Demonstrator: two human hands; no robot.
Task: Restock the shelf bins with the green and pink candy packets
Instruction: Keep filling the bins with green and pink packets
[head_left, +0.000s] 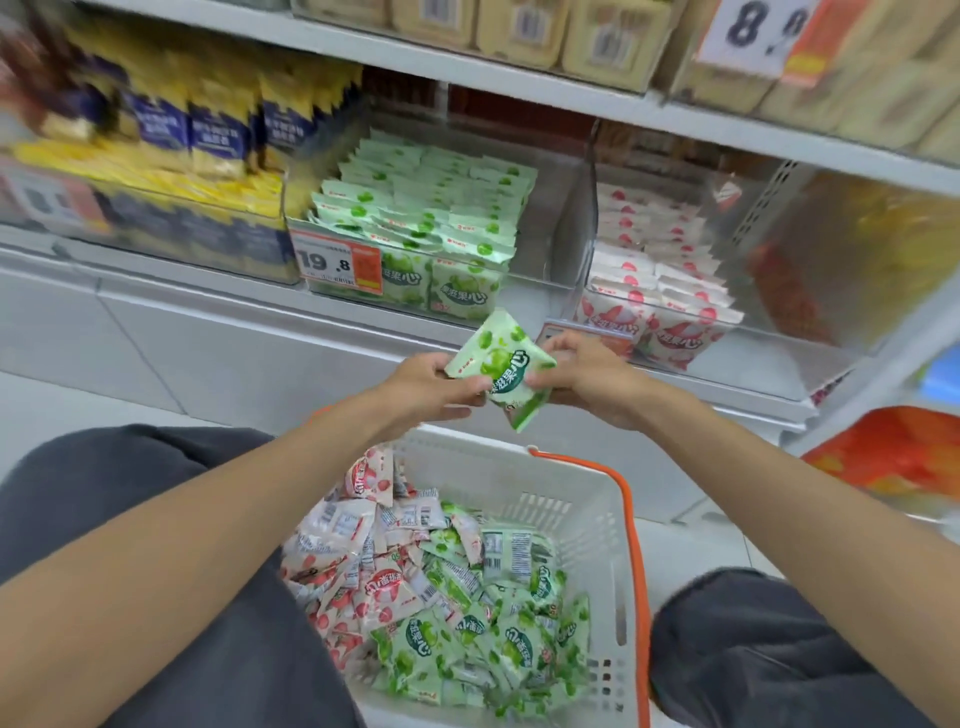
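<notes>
From the head camera, your left hand (426, 387) and right hand (587, 374) both pinch a small stack of green packets (501, 364), fingers curled on its edges, above the white basket (587, 519) and just before the green bin (550, 249).

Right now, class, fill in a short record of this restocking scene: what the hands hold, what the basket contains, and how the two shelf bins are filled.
Left hand: pinches the left edge of one green packet
Right hand: pinches the same packet's right edge
Packet position: above the basket, in front of the shelf
Basket contents: loose pink packets on its left, loose green packets on its right
Left bin: rows of green packets, gap at its right side
Right bin: rows of pink packets
</notes>
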